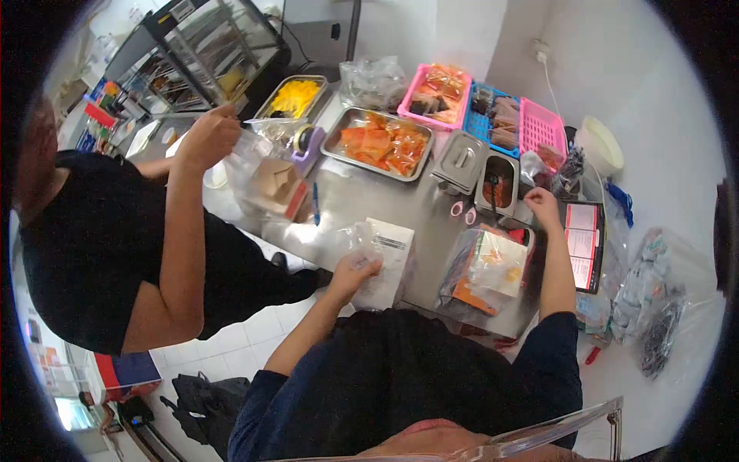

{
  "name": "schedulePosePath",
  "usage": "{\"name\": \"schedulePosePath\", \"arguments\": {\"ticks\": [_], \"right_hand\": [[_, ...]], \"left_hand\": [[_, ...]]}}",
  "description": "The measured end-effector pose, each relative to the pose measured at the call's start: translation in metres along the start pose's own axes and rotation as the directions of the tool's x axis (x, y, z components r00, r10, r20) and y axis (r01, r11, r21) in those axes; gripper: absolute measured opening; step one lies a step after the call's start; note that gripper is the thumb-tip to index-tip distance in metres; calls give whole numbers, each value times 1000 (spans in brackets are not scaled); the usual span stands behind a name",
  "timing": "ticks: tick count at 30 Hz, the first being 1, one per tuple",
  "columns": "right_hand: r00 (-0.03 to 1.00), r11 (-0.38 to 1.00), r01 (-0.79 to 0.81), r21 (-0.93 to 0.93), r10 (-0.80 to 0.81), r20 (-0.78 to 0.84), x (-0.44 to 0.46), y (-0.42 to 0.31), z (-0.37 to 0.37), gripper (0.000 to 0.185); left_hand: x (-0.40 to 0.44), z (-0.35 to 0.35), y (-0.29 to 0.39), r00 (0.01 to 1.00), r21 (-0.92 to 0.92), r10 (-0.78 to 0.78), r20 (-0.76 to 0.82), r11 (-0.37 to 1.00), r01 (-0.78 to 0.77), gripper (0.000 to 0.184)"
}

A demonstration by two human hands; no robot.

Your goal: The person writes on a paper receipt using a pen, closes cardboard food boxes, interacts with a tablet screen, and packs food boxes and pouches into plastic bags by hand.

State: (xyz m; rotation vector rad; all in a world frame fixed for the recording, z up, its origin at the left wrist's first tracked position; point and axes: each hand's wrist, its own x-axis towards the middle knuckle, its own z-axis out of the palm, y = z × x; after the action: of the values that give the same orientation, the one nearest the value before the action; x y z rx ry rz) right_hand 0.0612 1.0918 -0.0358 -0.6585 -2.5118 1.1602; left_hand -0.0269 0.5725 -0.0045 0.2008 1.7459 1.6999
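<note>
My left hand point(354, 276) is closed on a clear plastic bag point(350, 240) at the front edge of the steel table. Right beside its thumb lies a white printed paper point(390, 245). My right hand point(543, 208) reaches over the table's right side, fingers pinched together, near a deep steel container point(497, 185) of dark red food with a handle standing in it. Whatever those fingertips hold, if anything, is too small to make out. Between my arms sits a clear-wrapped package point(493, 266), white and orange.
At left a co-worker's hand point(209, 138) lifts a plastic bag with a brown box point(275, 185). Behind stand trays of orange food point(377, 145) and yellow food point(295, 98), a lidded steel container point(460, 160), pink-handled scissors point(464, 212) and a pink basket point(541, 127). A tablet point(583, 242) stands right.
</note>
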Motion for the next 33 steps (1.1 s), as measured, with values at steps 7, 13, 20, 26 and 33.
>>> {"name": "schedulePosePath", "arguments": {"ticks": [7, 13, 20, 26, 33], "right_hand": [[997, 959, 46, -281, -27, 70, -4, 9, 4, 24], [945, 769, 151, -620, 72, 319, 28, 66, 32, 28], [923, 751, 154, -643, 124, 365, 23, 50, 31, 24], [977, 863, 199, -464, -213, 22, -2, 4, 9, 28], [860, 730, -2, -683, -348, -374, -69, 7, 5, 33]], "left_hand": [[5, -7, 1, 994, -28, -23, 104, 999, 26, 34], [6, -8, 1, 997, 34, -35, 76, 999, 32, 22], [4, -12, -5, 995, 29, 8, 100, 1000, -11, 30], [-1, -11, 6, 999, 289, -44, 25, 957, 34, 34], [7, -14, -19, 999, 295, 51, 15, 954, -54, 37]]}}
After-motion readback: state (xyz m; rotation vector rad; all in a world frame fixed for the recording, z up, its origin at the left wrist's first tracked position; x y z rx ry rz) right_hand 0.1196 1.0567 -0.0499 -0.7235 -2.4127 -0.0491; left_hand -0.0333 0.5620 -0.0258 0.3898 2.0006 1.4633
